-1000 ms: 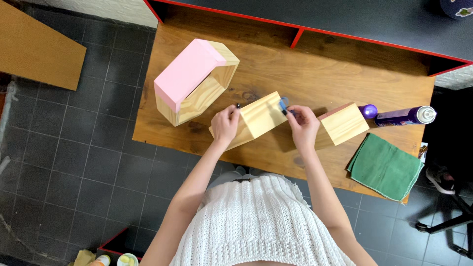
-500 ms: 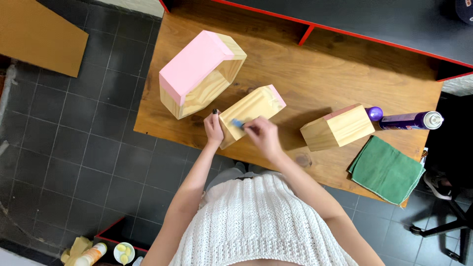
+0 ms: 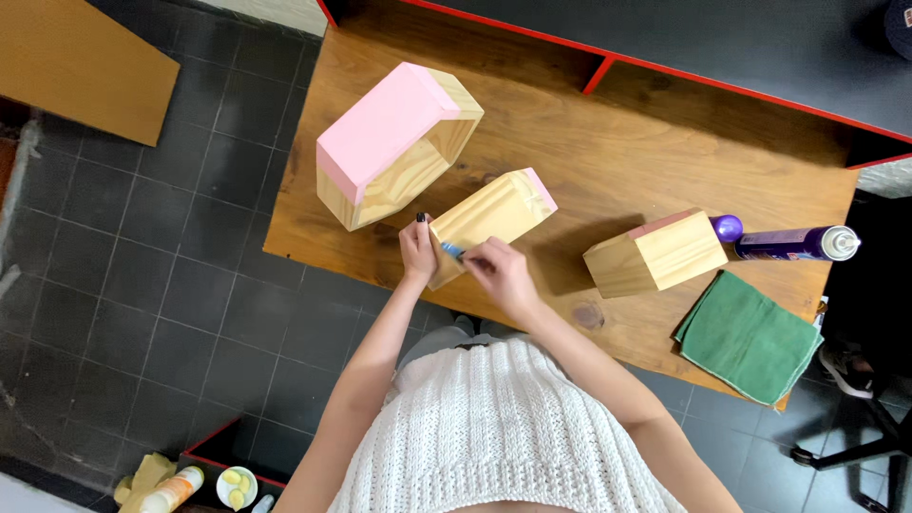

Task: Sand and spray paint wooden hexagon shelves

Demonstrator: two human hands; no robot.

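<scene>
left hand gripping wooden block at its near end | right hand pinching small blue tool against block | block mid-tabletop, beside pink-topped box

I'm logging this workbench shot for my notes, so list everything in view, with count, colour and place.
Wooden table: one, brown, centre.
Large hexagonal wooden frame: one, pink top, table's left end.
Middle wooden box: one, pale with pink end, under both hands.
Small wooden box: one, pale with pink top, to the right.
Spray can: one, purple, lying at right.
Cloth: one, green, folded, right edge.
Small blue tool: one, at the right fingertips.
Left hand: steadies middle box.
Right hand: holds the blue tool.
</scene>
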